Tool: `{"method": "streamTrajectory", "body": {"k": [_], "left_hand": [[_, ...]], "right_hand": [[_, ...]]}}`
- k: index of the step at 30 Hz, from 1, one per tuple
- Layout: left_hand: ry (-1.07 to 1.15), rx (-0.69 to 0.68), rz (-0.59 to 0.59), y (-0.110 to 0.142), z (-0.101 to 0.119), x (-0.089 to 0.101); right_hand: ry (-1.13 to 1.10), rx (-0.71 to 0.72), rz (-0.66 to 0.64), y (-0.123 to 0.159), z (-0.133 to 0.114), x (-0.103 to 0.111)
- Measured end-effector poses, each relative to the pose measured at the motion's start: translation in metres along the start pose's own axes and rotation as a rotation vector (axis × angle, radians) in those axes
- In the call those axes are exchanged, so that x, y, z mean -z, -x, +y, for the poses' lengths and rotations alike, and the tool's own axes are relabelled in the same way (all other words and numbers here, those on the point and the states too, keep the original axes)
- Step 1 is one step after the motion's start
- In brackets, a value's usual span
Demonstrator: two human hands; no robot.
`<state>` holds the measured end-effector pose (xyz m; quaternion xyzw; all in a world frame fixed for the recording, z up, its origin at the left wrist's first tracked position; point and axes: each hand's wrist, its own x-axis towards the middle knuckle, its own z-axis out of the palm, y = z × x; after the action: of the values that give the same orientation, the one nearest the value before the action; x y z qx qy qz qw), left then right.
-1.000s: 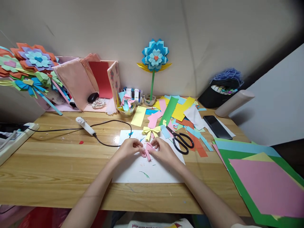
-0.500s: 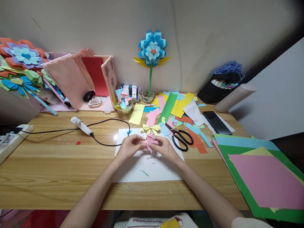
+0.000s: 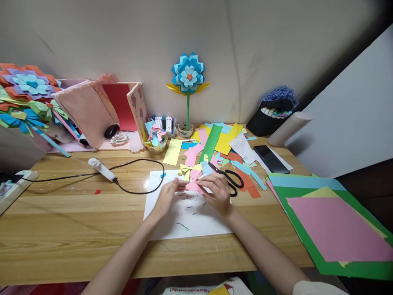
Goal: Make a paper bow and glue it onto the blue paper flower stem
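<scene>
A pink folded-paper bow (image 3: 193, 187) is held above a white sheet of paper (image 3: 202, 223) on the wooden table. My left hand (image 3: 167, 198) has its fingertips closed on the bow's left side. From the right, my right hand (image 3: 218, 191) pinches the bow near its middle with thumb and fingers. Just beyond it lies a yellow paper bow (image 3: 185, 171), partly overlapped by the pink one. Black-handled scissors (image 3: 227, 176) rest close behind my right hand, which covers part of one handle loop. Small marks and scraps dot the sheet.
Coloured paper scraps (image 3: 211, 141) spread behind the hands. A blue paper flower (image 3: 188, 73) stands at the wall. On the left are a white glue gun (image 3: 102, 169) and its black cable. A phone (image 3: 270, 159) and stacked coloured sheets (image 3: 337, 229) lie at right.
The pink bow has been turned between my fingers. My right hand has rolled over, with its back more upward, and both hands stay at the sheet. The camera view has shifted slightly.
</scene>
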<state>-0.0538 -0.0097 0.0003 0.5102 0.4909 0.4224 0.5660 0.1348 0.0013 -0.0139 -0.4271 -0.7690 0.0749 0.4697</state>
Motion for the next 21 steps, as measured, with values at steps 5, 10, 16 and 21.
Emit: {"method": "streamTrajectory", "body": {"k": [5, 10, 16, 21], "left_hand": [[0.039, 0.05, -0.108, 0.004, 0.002, -0.013], [0.134, 0.157, -0.026, -0.006, -0.005, 0.005], [0.076, 0.14, -0.157, -0.003, 0.0, 0.002], [-0.003, 0.112, -0.197, 0.0, 0.0, -0.004]], "right_hand": [[0.026, 0.046, -0.111, 0.005, -0.003, -0.016], [-0.097, -0.005, -0.131, 0.001, -0.006, -0.015], [-0.48, -0.458, -0.192, -0.011, -0.004, -0.01], [-0.745, -0.682, -0.365, -0.009, 0.004, -0.019]]}}
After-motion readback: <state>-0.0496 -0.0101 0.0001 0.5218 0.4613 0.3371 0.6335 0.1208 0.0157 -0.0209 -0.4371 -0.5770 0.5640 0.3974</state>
